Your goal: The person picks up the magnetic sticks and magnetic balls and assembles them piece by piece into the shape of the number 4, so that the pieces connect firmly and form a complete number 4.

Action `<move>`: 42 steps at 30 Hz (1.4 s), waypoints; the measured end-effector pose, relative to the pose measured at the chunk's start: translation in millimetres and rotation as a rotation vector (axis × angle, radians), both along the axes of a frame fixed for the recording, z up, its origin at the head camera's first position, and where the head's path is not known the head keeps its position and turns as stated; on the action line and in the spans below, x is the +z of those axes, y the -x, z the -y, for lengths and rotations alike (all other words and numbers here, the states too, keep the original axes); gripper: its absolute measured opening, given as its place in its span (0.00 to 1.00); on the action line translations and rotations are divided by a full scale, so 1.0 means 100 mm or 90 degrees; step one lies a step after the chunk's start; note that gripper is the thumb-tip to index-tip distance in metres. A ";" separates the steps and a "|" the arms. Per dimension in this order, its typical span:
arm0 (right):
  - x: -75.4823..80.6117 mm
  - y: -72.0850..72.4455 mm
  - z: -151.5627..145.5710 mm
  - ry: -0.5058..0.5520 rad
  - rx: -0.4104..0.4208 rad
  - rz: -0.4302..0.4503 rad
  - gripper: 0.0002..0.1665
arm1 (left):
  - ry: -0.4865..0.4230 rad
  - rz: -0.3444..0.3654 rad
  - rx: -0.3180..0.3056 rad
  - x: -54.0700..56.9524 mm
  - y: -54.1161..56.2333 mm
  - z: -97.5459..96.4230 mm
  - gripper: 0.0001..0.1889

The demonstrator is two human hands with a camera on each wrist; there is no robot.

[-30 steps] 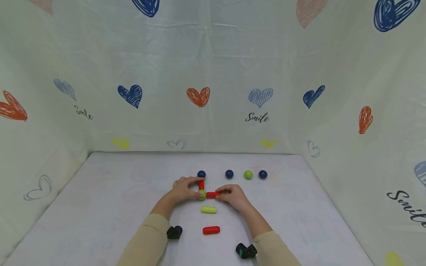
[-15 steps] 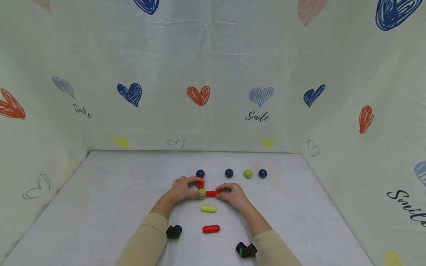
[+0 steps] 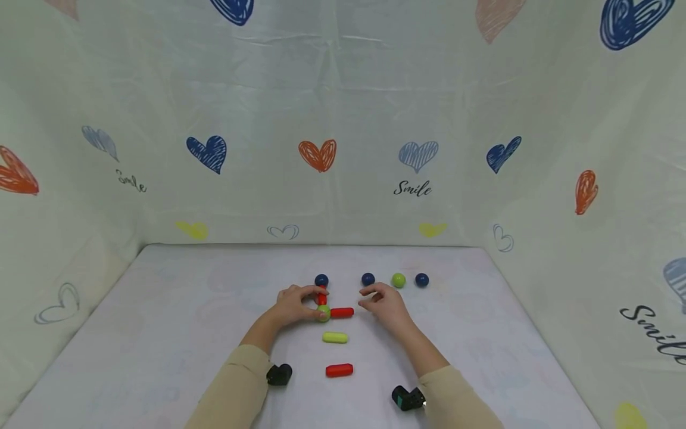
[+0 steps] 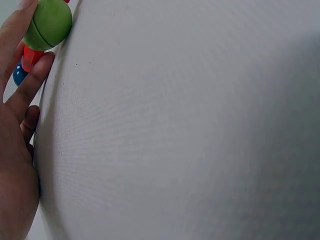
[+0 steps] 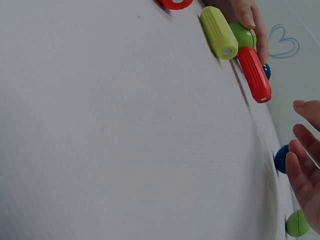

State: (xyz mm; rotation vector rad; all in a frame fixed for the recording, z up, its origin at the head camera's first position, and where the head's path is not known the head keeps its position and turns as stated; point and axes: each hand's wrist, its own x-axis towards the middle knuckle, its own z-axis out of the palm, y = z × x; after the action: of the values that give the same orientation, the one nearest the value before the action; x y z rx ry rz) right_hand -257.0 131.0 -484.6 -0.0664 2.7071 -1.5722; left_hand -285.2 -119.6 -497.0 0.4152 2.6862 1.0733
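Observation:
My left hand (image 3: 292,305) holds a small joined build, its thumb on the green ball (image 3: 324,313) and its index finger by the upright-running red magnetic stick (image 3: 322,299). A dark blue ball (image 3: 321,280) sits at that stick's far end. From the green ball a second red stick (image 5: 255,75) points right, its outer end free and showing a silver magnet tip. My right hand (image 3: 387,307) is apart from the build, thumb and fingers parted with nothing between them. Nearest to its fingertips is another blue ball (image 3: 367,279).
A yellow-green stick (image 3: 334,338) and a loose red stick (image 3: 339,370) lie nearer me on the white table (image 3: 161,333). A green ball (image 3: 398,280) and a blue ball (image 3: 421,280) stand at the back right. Behind hangs a heart-print curtain (image 3: 364,202).
My right hand has let go of the right-pointing red stick and moved right and slightly away from me, towards the balls. The left hand has kept its place on the build.

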 end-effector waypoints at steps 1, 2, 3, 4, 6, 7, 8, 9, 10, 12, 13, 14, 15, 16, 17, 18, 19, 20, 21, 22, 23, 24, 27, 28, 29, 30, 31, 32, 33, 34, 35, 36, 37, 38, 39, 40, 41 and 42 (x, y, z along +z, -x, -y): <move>0.01 0.01 -0.01 -0.006 -0.011 -0.008 0.12 | -0.001 0.000 0.000 0.00 0.00 0.00 0.25; 0.01 0.02 -0.02 -0.008 -0.020 -0.019 0.12 | -0.002 0.000 -0.001 0.00 0.00 0.00 0.25; 0.02 0.03 -0.03 -0.012 -0.028 -0.027 0.12 | -0.003 -0.001 0.000 0.00 0.00 0.00 0.25; 0.02 0.03 -0.04 -0.016 -0.034 -0.039 0.12 | -0.003 -0.001 -0.001 0.00 0.00 0.00 0.24; 0.02 0.05 -0.05 -0.018 -0.047 -0.057 0.13 | -0.005 -0.002 -0.001 0.00 0.00 0.00 0.24; 0.02 0.06 -0.06 -0.020 -0.054 -0.064 0.13 | -0.005 -0.002 -0.001 0.00 0.00 0.00 0.24; 0.01 0.07 -0.07 -0.021 -0.060 -0.071 0.14 | -0.005 -0.002 0.000 0.00 0.00 0.00 0.24; 0.00 0.08 -0.08 -0.024 -0.065 -0.079 0.14 | -0.004 -0.002 0.002 0.00 0.00 0.00 0.24; -0.01 0.10 -0.08 -0.023 -0.070 -0.087 0.14 | -0.003 -0.001 0.003 0.00 0.00 0.00 0.24; -0.03 0.13 -0.09 -0.024 -0.077 -0.097 0.15 | -0.002 0.001 0.005 0.00 -0.01 0.00 0.25; -0.04 0.15 -0.09 -0.023 -0.080 -0.102 0.15 | -0.002 0.003 0.008 0.01 -0.02 0.00 0.25; -0.05 0.16 -0.09 -0.022 -0.084 -0.104 0.15 | -0.003 0.005 0.009 0.02 -0.02 0.00 0.25; -0.05 0.18 -0.09 -0.019 -0.087 -0.107 0.16 | -0.002 0.004 0.007 0.02 -0.03 0.00 0.25; -0.06 0.19 -0.09 -0.020 -0.088 -0.111 0.16 | -0.002 0.006 0.008 0.03 -0.03 0.00 0.25; -0.06 0.20 -0.08 -0.022 -0.090 -0.114 0.16 | -0.002 0.007 0.008 0.04 -0.04 0.00 0.25; -0.06 0.22 -0.07 -0.021 -0.090 -0.117 0.17 | -0.002 0.008 0.009 0.04 -0.04 0.00 0.25; -0.07 0.23 -0.07 -0.026 -0.089 -0.120 0.17 | -0.001 0.007 0.010 0.04 -0.04 0.00 0.25; -0.07 0.24 -0.06 -0.032 -0.088 -0.122 0.18 | -0.001 0.004 0.009 0.04 -0.04 0.00 0.25; -0.07 0.26 -0.05 -0.035 -0.087 -0.124 0.18 | -0.001 0.002 0.009 0.03 -0.04 0.00 0.25; -0.07 0.27 -0.03 -0.039 -0.086 -0.127 0.19 | -0.004 0.003 0.010 0.03 -0.03 0.00 0.25; -0.07 0.28 -0.02 -0.043 -0.087 -0.123 0.19 | -0.006 0.000 0.006 0.02 -0.03 0.01 0.25; -0.07 0.29 -0.01 -0.049 -0.090 -0.118 0.19 | -0.008 -0.004 0.003 0.02 -0.03 0.01 0.25; -0.09 0.32 0.03 -0.064 -0.099 -0.100 0.20 | -0.016 -0.014 -0.008 0.02 -0.03 0.02 0.25; -0.10 0.33 0.04 -0.069 -0.102 -0.095 0.20 | -0.018 -0.016 -0.010 0.02 -0.03 0.02 0.25; -0.10 0.34 0.04 -0.072 -0.105 -0.088 0.20 | -0.020 -0.017 -0.013 0.02 -0.03 0.02 0.25; -0.11 0.35 0.05 -0.073 -0.108 -0.085 0.20 | -0.021 -0.017 -0.013 0.03 -0.03 0.02 0.25; -0.12 0.36 0.05 -0.075 -0.109 -0.085 0.20 | -0.021 -0.016 -0.012 0.03 -0.04 0.02 0.25; -0.13 0.37 0.06 -0.074 -0.109 -0.085 0.20 | -0.020 -0.015 -0.011 0.03 -0.04 0.02 0.25; -0.14 0.37 0.07 -0.073 -0.110 -0.083 0.20 | -0.019 -0.012 -0.007 0.04 -0.04 0.01 0.24; -0.14 0.37 0.07 -0.071 -0.111 -0.082 0.20 | -0.018 -0.012 -0.006 0.04 -0.04 0.01 0.25; -0.15 0.38 0.08 -0.070 -0.111 -0.082 0.20 | -0.017 -0.011 -0.005 0.04 -0.04 0.01 0.25; -0.15 0.38 0.09 -0.069 -0.110 -0.081 0.20 | -0.015 -0.011 -0.003 0.04 -0.04 0.01 0.25; -0.16 0.38 0.09 -0.068 -0.109 -0.082 0.20 | -0.014 -0.011 -0.002 0.04 -0.04 0.01 0.25; -0.16 0.38 0.10 -0.066 -0.109 -0.080 0.20 | -0.014 -0.011 -0.002 0.04 -0.04 0.01 0.25; -0.16 0.38 0.10 -0.063 -0.109 -0.082 0.20 | -0.013 -0.011 -0.002 0.04 -0.04 0.01 0.25; -0.16 0.38 0.11 -0.062 -0.108 -0.084 0.20 | -0.013 -0.011 -0.003 0.04 -0.04 0.01 0.25; -0.16 0.38 0.11 -0.060 -0.108 -0.087 0.20 | -0.012 -0.011 -0.002 0.04 -0.04 0.01 0.25; -0.16 0.38 0.11 -0.056 -0.108 -0.091 0.20 | -0.012 -0.010 -0.002 0.04 -0.04 0.01 0.25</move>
State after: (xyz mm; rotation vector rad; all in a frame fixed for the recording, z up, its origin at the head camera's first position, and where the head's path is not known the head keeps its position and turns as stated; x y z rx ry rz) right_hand -294.7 120.0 -500.6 0.0552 2.9609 -1.5404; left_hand -281.1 -120.6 -493.1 0.4334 2.6905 1.0999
